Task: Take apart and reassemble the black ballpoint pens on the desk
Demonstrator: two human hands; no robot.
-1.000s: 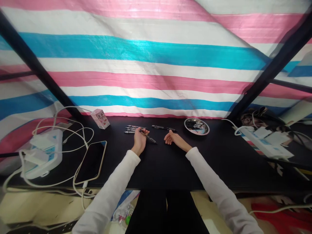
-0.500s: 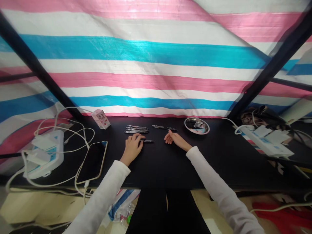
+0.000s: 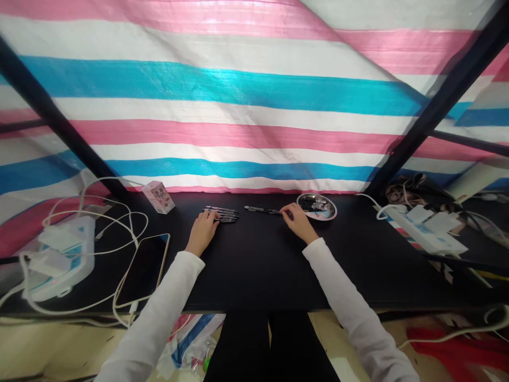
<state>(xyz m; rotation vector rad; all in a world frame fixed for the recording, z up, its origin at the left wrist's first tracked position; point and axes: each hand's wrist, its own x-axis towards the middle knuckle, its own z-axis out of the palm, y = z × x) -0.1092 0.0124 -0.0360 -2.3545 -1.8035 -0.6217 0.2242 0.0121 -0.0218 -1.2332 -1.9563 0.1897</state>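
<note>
Left fingers (image 3: 211,216) on a row of pens (image 3: 225,214), right fingers (image 3: 285,213) at a lone pen (image 3: 260,210)

Head view: the left ones lie slightly curled across the row, visibly gripping nothing; the right ones touch the lone pen's end, whether pinching it I cannot tell. That pen lies just left of the steel dish (image 3: 317,207), the row farther left, both on the black table (image 3: 254,265).

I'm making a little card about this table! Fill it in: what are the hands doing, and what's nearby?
left hand: fingers resting at a row of slim black pens
right hand: fingers at the end of a lone slim black pen
beside right hand: round shiny metal dish with black pens inside
surface: black tabletop
further left: small pink cardboard box, white power strip
</note>
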